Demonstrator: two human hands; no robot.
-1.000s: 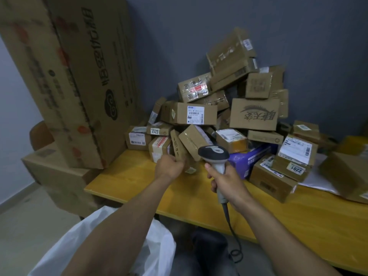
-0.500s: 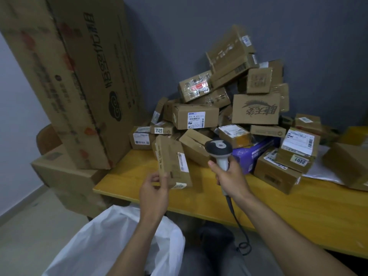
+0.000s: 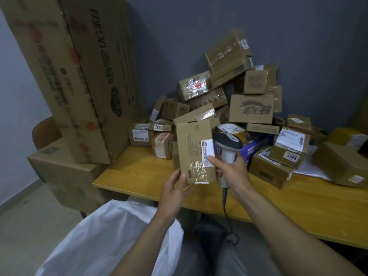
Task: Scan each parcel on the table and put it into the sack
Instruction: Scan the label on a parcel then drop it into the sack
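Far left: tall carton [image 3: 79, 76], leaning over a lower carton [image 3: 65, 172] that stands beside the worktop [image 3: 278, 208]. Low left, below the worktop's near edge: white sack [image 3: 103, 240], bunched in front of your knees. Left hand [image 3: 173, 190]: gripping the parcel [image 3: 194, 152] by its lower left corner, thumb on the front face, fingers behind. Parcel: flat brown box, held upright above the near worktop edge and clear of the surface; a white label strip on its right side faces you, with a taped patch below. Scanner [image 3: 227, 144]: its head is just beside the parcel's upper right edge and partly behind it; its cable [image 3: 226, 206] hangs down past the worktop edge. Right hand [image 3: 231, 172]: closed round the scanner handle, with one fingertip reaching onto the label's edge. Further right: pile [image 3: 251, 108] of remaining parcels, heaped against the wall and spreading along the worktop, a purple box [image 3: 256, 148] among them. Step in hand, as I judge it: scanning. You have lifted and presented the parcel, but the scanner head sits beside the label rather than facing it. The next move calls for drawing the scanner back and turning its window onto the label. Once it reads, lower the parcel down and left into the sack. Judging by the pile, most of the task remains.
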